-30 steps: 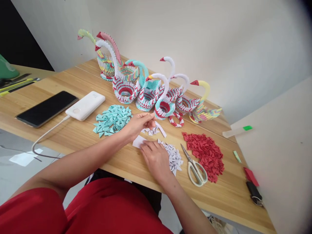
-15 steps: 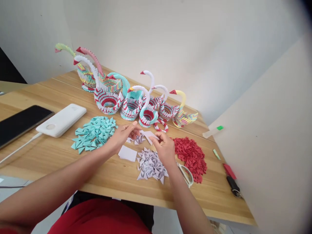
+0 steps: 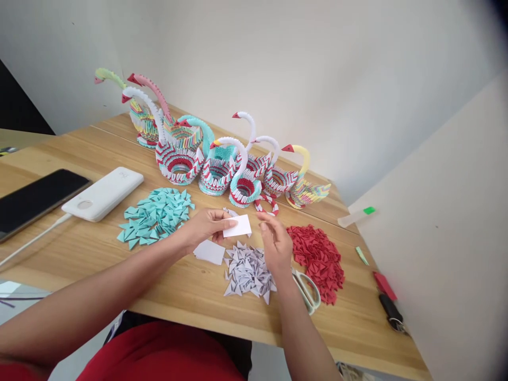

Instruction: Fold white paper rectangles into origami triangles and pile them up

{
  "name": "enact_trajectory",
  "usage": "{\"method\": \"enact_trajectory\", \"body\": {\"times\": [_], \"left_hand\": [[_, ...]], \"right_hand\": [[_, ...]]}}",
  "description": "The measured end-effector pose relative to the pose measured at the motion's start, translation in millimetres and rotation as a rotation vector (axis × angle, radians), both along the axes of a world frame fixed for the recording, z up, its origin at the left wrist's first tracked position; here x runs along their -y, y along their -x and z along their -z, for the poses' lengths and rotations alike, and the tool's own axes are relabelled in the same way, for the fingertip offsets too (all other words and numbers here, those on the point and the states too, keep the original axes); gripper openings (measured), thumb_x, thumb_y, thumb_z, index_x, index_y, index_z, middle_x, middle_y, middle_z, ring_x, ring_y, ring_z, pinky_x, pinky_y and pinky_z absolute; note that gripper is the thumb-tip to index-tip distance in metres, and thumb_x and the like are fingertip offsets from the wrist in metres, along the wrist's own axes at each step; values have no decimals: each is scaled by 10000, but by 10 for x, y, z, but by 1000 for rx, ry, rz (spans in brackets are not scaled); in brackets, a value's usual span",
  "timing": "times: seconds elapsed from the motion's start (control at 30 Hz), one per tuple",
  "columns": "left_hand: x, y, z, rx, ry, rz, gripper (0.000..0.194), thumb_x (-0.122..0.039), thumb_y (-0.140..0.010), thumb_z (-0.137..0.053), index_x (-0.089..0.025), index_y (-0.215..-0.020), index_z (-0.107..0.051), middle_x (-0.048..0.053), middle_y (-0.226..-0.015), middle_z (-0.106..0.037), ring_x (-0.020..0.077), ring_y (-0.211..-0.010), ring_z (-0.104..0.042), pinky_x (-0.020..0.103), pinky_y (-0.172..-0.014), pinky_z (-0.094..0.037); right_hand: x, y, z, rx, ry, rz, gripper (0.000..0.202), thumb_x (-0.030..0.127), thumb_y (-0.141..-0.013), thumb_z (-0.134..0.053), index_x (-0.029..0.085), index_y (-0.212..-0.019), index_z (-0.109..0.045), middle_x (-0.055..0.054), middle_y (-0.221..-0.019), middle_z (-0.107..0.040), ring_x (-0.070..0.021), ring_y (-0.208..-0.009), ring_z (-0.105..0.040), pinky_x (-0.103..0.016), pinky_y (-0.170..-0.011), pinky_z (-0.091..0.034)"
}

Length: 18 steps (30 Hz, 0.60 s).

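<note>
Between thumb and fingers, my left hand pinches a small white paper slip above the table. Just right of the slip is my right hand, its fingers loosely bent and apart, with nothing seen in them. Below my left hand lies a stack of white paper slips. A pile of folded pale lilac paper triangles spreads between my forearms. More pale folded pieces are partly hidden behind my left hand.
Folded paper swans line the back. Teal triangles lie left, red triangles right, beside scissors. A white power bank and a phone are at far left. A glue tube and keys lie right.
The paper slip has passed from my right hand to my left, which now pinches it. My right hand has let go and sits slightly to the right. The view has shifted a little.
</note>
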<state>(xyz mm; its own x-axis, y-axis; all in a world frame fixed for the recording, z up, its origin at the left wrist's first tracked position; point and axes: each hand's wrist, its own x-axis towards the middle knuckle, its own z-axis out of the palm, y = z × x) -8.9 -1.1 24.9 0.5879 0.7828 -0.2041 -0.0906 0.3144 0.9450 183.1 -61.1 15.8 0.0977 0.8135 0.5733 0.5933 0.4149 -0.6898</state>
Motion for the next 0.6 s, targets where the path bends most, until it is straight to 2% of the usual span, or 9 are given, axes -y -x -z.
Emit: {"method": "enact_trajectory", "body": {"times": [0.07, 0.13, 0.27, 0.37, 0.5, 0.6], "left_hand": [[11, -9, -8, -20, -19, 9, 252, -361, -725, -690, -139, -651, -597, -32, -508, -549, 65, -420, -460, 194, -443, -298], [25, -20, -19, -40, -37, 14, 239, -342, -736, -678, -137, -644, -600, -29, -485, -542, 71, -417, -467, 196, -441, -286], [38, -27, -45, -56, -50, 6, 239, -321, -745, -660, -139, -615, -575, -35, -457, -527, 68, -404, -454, 193, -437, -275], [41, -29, -47, -71, -72, 25, 235, -330, -758, -644, -145, -627, -581, -31, -470, -544, 72, -411, -459, 193, -441, -290], [58, -43, 2, -110, -172, 46, 235, -347, -759, -644, -151, -639, -592, -18, -502, -575, 85, -440, -477, 202, -468, -353], [74, -40, 26, -133, -312, 54, 278, -384, -798, -603, -155, -641, -609, 2, -549, -603, 102, -495, -515, 213, -508, -392]], "right_hand": [[12, -38, 20, -149, 147, -74, 289, 243, -937, -459, 249, -1202, -572, -46, -950, -708, -179, -858, -667, -348, -798, -535], [24, -49, 36, -180, 202, -137, 273, 264, -935, -471, 249, -1183, -584, -33, -904, -714, -165, -795, -670, -315, -750, -542], [40, -30, 28, 32, 117, -159, 207, 215, -886, -543, 252, -1056, -655, -33, -979, -705, -166, -867, -656, -299, -786, -517], [41, -11, -3, 121, 88, -182, 157, 207, -854, -580, 246, -968, -680, -17, -881, -702, -160, -787, -648, -292, -739, -508], [42, 16, -19, 45, 117, -141, 58, 240, -830, -623, 223, -818, -676, -18, -821, -694, -163, -756, -641, -287, -713, -496], [39, 25, 15, -62, 151, -133, 86, 267, -820, -637, 207, -762, -657, -33, -846, -691, -168, -774, -635, -296, -727, -497]]}}
